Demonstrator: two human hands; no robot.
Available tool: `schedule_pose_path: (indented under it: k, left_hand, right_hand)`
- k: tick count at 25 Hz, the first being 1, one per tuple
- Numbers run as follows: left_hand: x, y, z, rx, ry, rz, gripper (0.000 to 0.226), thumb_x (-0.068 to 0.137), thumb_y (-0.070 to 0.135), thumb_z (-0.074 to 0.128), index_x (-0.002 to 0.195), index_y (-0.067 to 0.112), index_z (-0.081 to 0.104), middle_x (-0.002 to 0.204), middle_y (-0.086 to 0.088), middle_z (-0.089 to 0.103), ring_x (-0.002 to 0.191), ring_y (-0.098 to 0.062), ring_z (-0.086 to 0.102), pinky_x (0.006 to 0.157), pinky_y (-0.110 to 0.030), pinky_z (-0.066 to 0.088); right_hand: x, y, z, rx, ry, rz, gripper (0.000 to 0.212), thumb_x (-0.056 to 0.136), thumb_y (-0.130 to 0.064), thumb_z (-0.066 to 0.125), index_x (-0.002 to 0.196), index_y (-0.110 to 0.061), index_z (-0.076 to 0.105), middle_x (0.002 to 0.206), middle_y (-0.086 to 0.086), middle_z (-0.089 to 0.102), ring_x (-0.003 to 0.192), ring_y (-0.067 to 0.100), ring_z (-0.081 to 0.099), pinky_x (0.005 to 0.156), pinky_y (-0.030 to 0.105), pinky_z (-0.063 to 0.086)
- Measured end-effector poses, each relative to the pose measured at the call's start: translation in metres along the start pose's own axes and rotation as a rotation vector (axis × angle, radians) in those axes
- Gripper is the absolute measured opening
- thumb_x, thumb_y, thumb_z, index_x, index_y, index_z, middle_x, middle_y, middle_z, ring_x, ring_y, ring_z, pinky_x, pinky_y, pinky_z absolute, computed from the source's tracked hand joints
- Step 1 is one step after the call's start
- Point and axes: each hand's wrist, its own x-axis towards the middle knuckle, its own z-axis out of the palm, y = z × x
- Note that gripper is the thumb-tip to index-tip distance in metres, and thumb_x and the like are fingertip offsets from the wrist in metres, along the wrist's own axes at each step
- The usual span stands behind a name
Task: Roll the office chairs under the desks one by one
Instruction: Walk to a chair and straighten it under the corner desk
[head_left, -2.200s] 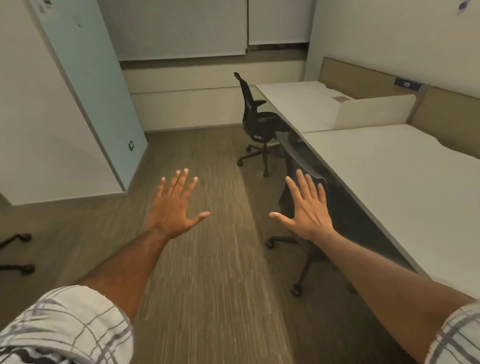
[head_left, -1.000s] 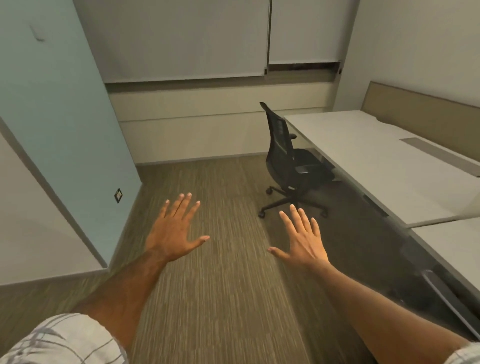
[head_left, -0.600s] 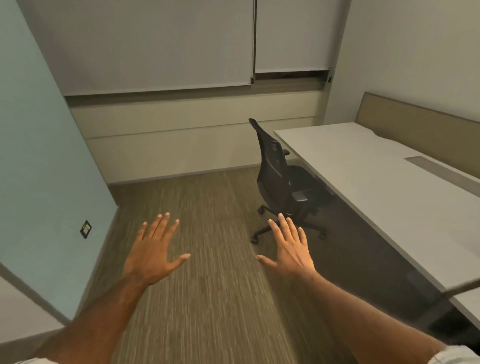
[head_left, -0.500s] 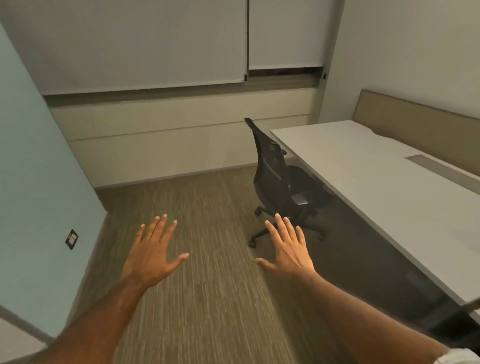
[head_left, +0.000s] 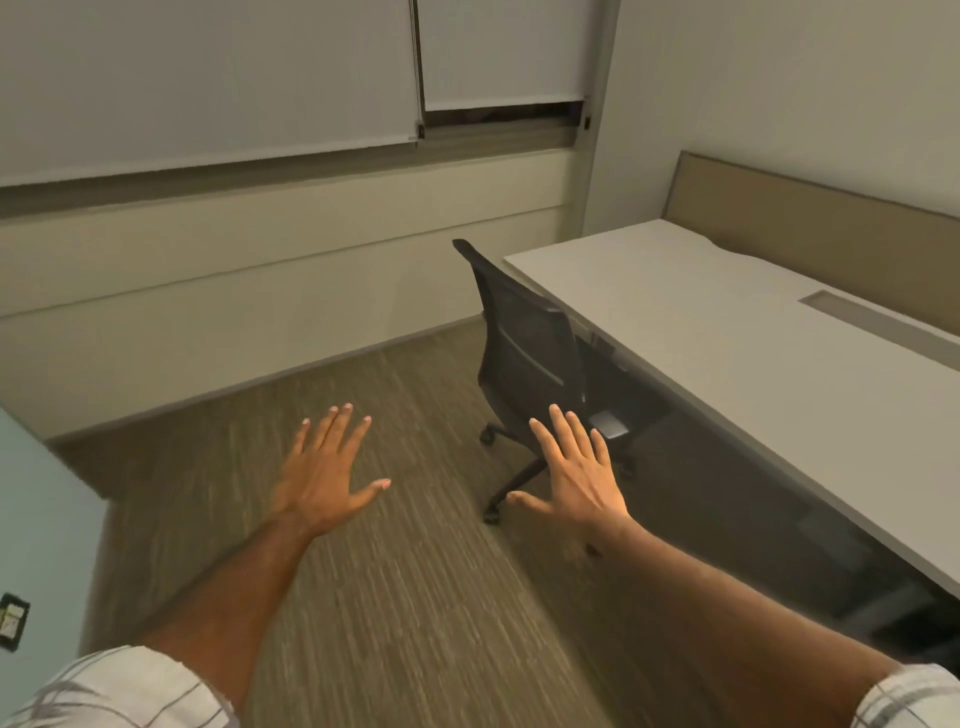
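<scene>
1. The black mesh-backed office chair (head_left: 530, 358) stood right of centre in the frame, its back toward the person and its seat already partly beneath the near edge of the white desk (head_left: 737, 343). Its wheeled base (head_left: 511, 480) was out on the striped carpet (head_left: 405, 597), so I judged it not yet fully rolled in.

2. The left hand (head_left: 324, 480) was held out flat in the middle of the frame, fingers (head_left: 337, 431) spread wide and holding nothing, over bare carpet and well apart from the chair.

3. The right hand (head_left: 574, 478) was likewise flat and splayed, with nothing in it. In the picture it overlapped the chair's lower back and base, but whether it touched the chair I could not tell; it looked short of it.

4. By my reckoning the step in hand was the approach to this chair, with no push begun.

5. The next move, I judged, called for both palms on the upper backrest and a push toward the right of the frame, squarely at the desk edge, so that the castors ran straight and the grey armrest (head_left: 610, 423) passed under the top.
</scene>
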Motion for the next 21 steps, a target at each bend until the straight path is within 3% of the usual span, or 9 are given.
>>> schedule_pose_path:
  k: [7, 13, 18, 21]
  left_hand:
    - [0.192, -0.033, 0.016, -0.027, 0.073, 0.147, 0.107, 0.076, 0.081, 0.016, 0.161, 0.017, 0.026, 0.169, -0.013, 0.017, 0.157, -0.03, 0.015, 0.127, -0.052, 0.008]
    - [0.358, -0.033, 0.031, 0.05, 0.015, 0.286, 0.091, 0.094, 0.076, 0.033, 0.164, 0.022, 0.01, 0.172, -0.008, 0.002, 0.159, -0.023, -0.001, 0.128, -0.047, -0.004]
    - [0.484, -0.02, 0.02, -0.021, 0.019, 0.427, 0.085, 0.096, 0.07, 0.042, 0.163, 0.023, 0.016, 0.172, -0.004, 0.005, 0.158, -0.02, 0.001, 0.126, -0.045, -0.007]
    - [0.546, -0.011, 0.023, -0.039, -0.057, 0.537, 0.088, 0.094, 0.072, 0.044, 0.163, 0.025, 0.015, 0.172, -0.001, 0.002, 0.158, -0.017, -0.002, 0.128, -0.045, -0.003]
  right_hand:
    - [0.144, 0.011, 0.026, 0.022, 0.045, 0.103, 0.103, 0.084, -0.09, 0.029, 0.163, -0.03, 0.0, 0.169, 0.005, -0.018, 0.155, 0.025, -0.019, 0.122, 0.048, -0.015]
    - [0.303, 0.051, 0.013, 0.025, 0.228, 0.164, 0.096, 0.087, -0.09, 0.016, 0.162, -0.031, 0.006, 0.171, 0.004, -0.013, 0.154, 0.024, -0.023, 0.118, 0.047, -0.026]
    - [0.399, 0.083, -0.001, 0.077, 0.257, 0.265, 0.094, 0.086, -0.089, 0.024, 0.159, -0.032, 0.008, 0.172, 0.005, -0.003, 0.157, 0.028, -0.009, 0.118, 0.048, -0.016]
    - [0.425, 0.095, 0.003, 0.103, 0.111, 0.411, 0.107, 0.077, -0.095, 0.023, 0.16, -0.03, 0.004, 0.171, 0.007, -0.004, 0.157, 0.032, -0.005, 0.122, 0.059, -0.001]
